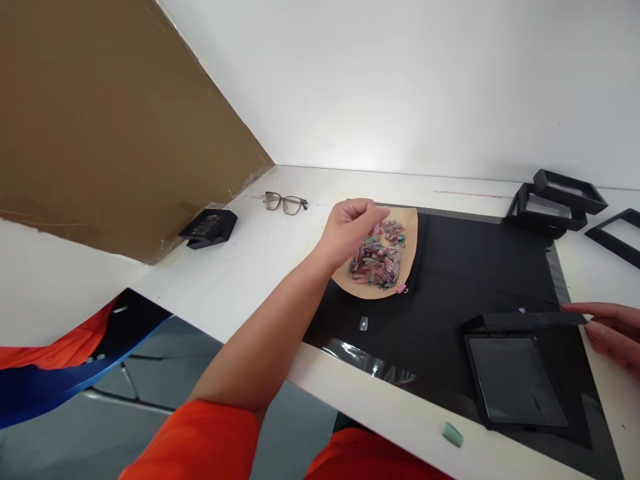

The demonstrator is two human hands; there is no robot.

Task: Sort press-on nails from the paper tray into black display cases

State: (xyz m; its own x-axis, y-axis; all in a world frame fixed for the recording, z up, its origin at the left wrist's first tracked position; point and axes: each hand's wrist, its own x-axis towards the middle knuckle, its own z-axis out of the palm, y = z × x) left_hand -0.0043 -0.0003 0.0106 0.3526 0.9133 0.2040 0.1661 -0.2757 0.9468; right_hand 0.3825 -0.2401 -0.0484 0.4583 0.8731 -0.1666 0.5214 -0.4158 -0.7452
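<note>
My left hand (353, 225) is over a tan paper tray (364, 291), its fingers curled and thumb pressed in; anything between the fingertips is hidden. In the tray lies a heap of small glossy pink and green pieces (377, 263) that look like press-on nails. A pink clip (402, 289) grips the tray's rim. At the right edge, my right hand (615, 327) pinches the end of the raised lid (530, 321) of a black box (517, 380) with a clear inner panel. A clear nail-shaped piece (363, 324) lies on the black mat (465, 267).
Several black frame-like boxes (570, 193) are stacked at the back right, beside another black frame (620, 233). Eyeglasses (285, 202) and a black case (209, 228) stand at the left. A green piece (453, 435) lies at the table's front edge. A brown panel (125, 120) borders the left.
</note>
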